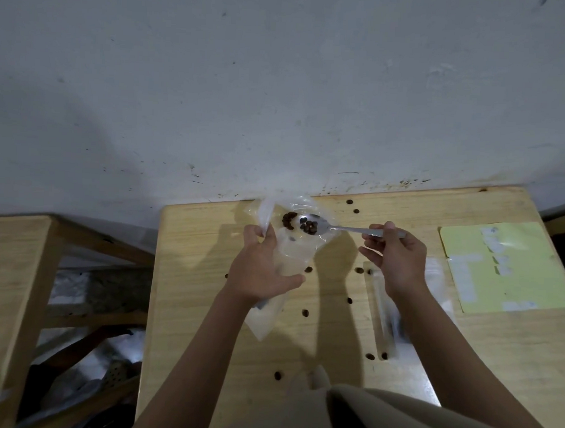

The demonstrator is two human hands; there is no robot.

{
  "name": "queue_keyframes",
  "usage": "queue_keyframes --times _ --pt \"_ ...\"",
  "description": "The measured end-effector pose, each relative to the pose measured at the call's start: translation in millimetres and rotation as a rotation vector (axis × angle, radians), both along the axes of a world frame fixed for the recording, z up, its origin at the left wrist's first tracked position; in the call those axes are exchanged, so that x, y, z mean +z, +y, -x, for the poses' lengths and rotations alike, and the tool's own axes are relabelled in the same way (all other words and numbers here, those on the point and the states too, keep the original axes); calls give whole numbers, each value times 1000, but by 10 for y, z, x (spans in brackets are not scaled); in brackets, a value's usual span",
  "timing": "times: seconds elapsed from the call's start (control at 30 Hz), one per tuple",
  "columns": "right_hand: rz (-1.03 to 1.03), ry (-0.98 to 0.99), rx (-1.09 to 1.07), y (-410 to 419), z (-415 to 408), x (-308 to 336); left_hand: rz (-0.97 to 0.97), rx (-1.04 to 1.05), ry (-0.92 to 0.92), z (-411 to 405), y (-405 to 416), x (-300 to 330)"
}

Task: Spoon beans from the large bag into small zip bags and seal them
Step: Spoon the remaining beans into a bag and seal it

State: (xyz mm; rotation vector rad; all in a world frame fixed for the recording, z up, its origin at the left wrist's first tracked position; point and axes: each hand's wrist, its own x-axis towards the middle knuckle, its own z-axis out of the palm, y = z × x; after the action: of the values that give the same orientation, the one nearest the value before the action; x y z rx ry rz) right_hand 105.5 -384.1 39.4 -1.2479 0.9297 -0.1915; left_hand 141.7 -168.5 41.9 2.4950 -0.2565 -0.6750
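Beans (309, 227) are riding in the spoon (338, 228) pinched by the right hand (399, 257), inside the clear bag (292, 246) at twelve o'clock, whose mouth the left hand (261, 271) is gripping and should be keeping wide.

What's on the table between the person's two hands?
In the head view, bare wood with two loose beans lies between the left hand and right hand; higher up, the spoon bridges them.

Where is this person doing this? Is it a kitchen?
Probably not a kitchen; more likely a plain room or workshop. I see a bare wooden table against a scuffed white wall, and a second wooden table beside it.
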Motion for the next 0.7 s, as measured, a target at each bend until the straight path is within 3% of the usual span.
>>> queue_keyframes --times 0.23,0.4,0.57,0.63,0.7 --pt "324 -213 323 60 152 146 37 21 -16 -4 -14 -67" --pt "610 -246 179 99 110 118 54 38 -21 18 -12 -101" --pt "953 -290 249 189 -12 -96 60 43 -17 50 -3 -115" --pt "1006 -255 249 264 -67 -178 65 44 -11 51 -7 -104" --pt "925 -176 198 356 -110 -208 74 44 -4 42 -12 -87"
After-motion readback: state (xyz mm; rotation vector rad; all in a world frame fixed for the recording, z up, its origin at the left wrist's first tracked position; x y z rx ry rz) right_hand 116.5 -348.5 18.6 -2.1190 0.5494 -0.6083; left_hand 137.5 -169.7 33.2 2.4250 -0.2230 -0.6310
